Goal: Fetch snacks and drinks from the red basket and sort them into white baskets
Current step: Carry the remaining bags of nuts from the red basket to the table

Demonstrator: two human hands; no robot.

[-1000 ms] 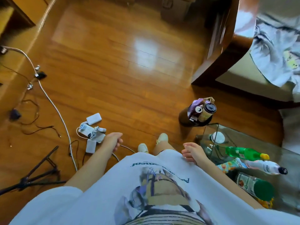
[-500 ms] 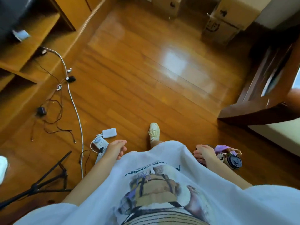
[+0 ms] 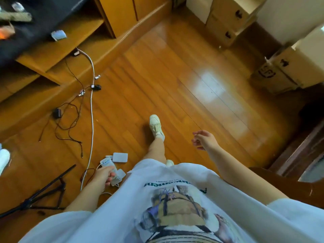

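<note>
No basket, snack or drink is in view. I stand on a wooden floor and look down at my white shirt and legs. My left hand point(image 3: 103, 175) hangs at my side with loosely curled fingers and holds nothing; white chargers lie on the floor beneath it. My right hand point(image 3: 204, 139) swings out in front of me above the floor, fingers relaxed and empty.
Cables point(image 3: 91, 109) and white power adapters point(image 3: 120, 157) lie on the floor at the left. A black tripod point(image 3: 43, 195) stands at lower left. A wooden cabinet point(image 3: 57, 50) fills the upper left. Cardboard boxes point(image 3: 284, 71) sit at upper right, dark wooden furniture point(image 3: 298, 155) at the right.
The view has swung left and forward, away from the glass table with its bottles and the dark container. My right hand has lifted off my shirt and swung forward; one foot has stepped ahead.
</note>
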